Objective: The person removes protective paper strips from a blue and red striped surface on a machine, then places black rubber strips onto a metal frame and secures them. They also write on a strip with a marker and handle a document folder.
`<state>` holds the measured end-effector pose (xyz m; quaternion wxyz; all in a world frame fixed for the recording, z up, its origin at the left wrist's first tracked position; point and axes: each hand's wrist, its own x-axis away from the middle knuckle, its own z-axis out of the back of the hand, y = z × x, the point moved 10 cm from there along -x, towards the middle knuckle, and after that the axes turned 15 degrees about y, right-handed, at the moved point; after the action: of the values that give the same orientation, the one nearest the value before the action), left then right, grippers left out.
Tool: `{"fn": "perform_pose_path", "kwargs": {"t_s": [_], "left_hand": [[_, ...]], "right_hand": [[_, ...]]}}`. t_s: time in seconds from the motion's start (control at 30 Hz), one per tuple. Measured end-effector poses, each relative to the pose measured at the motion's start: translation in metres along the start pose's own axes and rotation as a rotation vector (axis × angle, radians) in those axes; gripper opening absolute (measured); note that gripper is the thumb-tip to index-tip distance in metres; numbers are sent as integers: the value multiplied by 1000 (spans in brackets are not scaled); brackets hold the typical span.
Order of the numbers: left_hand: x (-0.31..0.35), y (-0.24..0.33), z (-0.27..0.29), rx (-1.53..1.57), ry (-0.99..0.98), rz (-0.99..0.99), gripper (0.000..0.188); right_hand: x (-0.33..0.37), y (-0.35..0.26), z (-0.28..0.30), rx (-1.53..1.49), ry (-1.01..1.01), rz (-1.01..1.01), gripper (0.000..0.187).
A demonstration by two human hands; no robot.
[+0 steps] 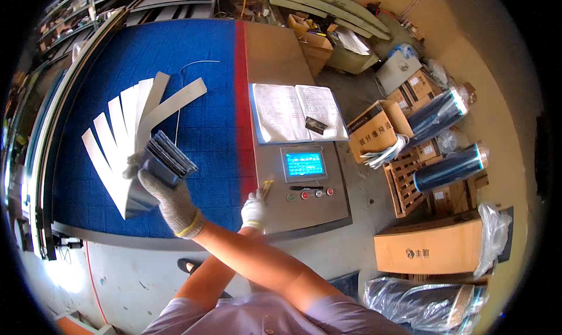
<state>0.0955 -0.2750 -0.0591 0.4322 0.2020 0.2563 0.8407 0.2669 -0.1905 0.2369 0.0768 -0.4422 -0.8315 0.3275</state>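
Observation:
My forearms cross, the right one over the left. My right hand, in a grey knitted glove, reaches to the left and closes on a stack of dark flat pieces. Its fingertips also lie against a fan of long pale strips spread over the blue tabletop. My left hand, in a white glove, is closed at the table's metal border, left of the buttons. A small yellow, two-pronged thing sticks up at its fingers; its kind is unclear.
An open book with a dark card lies beyond a lit touchscreen. A black pen lies above the buttons. Cartons, a wooden pallet and dark film rolls stand at right. A long rail edges the table's left.

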Motion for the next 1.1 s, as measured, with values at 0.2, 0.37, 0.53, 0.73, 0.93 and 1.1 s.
{"fn": "perform_pose_path", "kwargs": {"t_s": [0.2,0.37,0.53,0.73,0.93,1.1], "left_hand": [[29,-19,56,79,383,31,47],[131,-66,313,479,1113,140,42],[39,7,446,430,492,-351,82],[-20,75,527,562,429,-425,39],[-52,178,621,1562,-44,-566,22],[10,285,692,1000,306,-783,16]], "right_hand": [[11,-21,53,225,-3,-269,28],[-33,-51,31,108,-194,-455,26],[-36,-106,-102,536,-769,116,27],[-106,-167,-165,450,-580,211,43],[-139,-172,-62,823,-195,457,109],[-87,-128,-78,778,-368,441,127]]}}
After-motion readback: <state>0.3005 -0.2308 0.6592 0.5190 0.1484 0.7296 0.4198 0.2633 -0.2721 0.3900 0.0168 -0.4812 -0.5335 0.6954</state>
